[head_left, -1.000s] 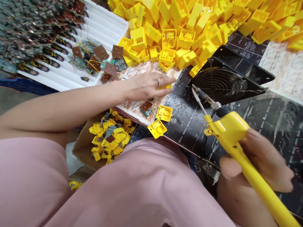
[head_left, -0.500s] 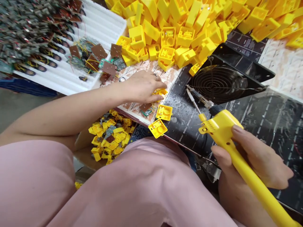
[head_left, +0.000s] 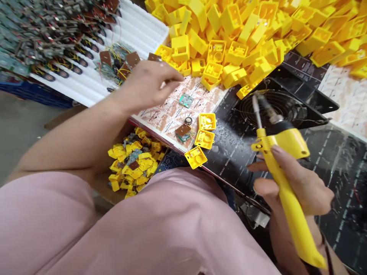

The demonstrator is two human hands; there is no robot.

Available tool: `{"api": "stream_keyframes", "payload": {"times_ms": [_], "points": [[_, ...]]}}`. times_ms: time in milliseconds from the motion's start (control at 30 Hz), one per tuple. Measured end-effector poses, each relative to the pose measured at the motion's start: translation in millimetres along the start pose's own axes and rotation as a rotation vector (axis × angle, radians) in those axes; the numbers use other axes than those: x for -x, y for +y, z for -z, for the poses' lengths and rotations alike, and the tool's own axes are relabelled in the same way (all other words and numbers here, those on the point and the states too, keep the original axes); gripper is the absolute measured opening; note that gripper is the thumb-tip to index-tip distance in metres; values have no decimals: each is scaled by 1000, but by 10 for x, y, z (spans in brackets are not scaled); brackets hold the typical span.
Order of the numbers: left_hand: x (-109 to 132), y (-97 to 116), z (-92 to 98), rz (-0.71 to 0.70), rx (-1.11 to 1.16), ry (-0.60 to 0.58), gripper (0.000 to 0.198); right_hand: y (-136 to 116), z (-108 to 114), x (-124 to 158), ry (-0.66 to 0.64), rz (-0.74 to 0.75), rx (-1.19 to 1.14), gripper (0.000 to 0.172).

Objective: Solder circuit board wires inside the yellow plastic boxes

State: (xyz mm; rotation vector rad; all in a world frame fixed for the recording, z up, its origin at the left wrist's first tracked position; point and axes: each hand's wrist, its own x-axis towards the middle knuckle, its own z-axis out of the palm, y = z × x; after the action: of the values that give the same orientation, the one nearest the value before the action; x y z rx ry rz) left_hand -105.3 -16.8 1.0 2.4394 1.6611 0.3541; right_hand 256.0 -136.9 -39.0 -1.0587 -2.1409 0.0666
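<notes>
Yellow soldering iron [head_left: 288, 194] of ours is up over the black bench top [head_left: 225, 151], metal tip in front of a fan [head_left: 304, 91] that's in the way behind, three small housings [head_left: 205, 139] nearby and a heap of yellow cases [head_left: 237, 53] farther back. Our right hand [head_left: 299, 185] grips the handle, tip ahead of the fingers; our left hand [head_left: 151, 84] hovers near a circuit board [head_left: 186, 100], can't tell if it's pinching anything.

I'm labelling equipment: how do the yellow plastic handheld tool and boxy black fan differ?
The yellow plastic handheld tool is long and slim; the boxy black fan is broad. The right hand grips the tool, while the fan rests on the black worktop. Both include black parts.
</notes>
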Motion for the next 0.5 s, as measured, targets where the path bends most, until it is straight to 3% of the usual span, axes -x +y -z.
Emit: {"api": "stream_keyframes", "payload": {"times_ms": [100,167,333,500], "points": [[85,-431,6,-52,-51,-191,63,-89,-30,-242,-124,147,86,37],[100,-524,-101,-103,-116,-258,64,-105,-136,-423,-181,194,57,27],[22,-344,-374,-91,-220,-157,43,53,-659,-804,-174,163,6,20],[-56,-153,-378,-243,-122,-96,39,207,-995,-894,-252,95,-82,25]]}}
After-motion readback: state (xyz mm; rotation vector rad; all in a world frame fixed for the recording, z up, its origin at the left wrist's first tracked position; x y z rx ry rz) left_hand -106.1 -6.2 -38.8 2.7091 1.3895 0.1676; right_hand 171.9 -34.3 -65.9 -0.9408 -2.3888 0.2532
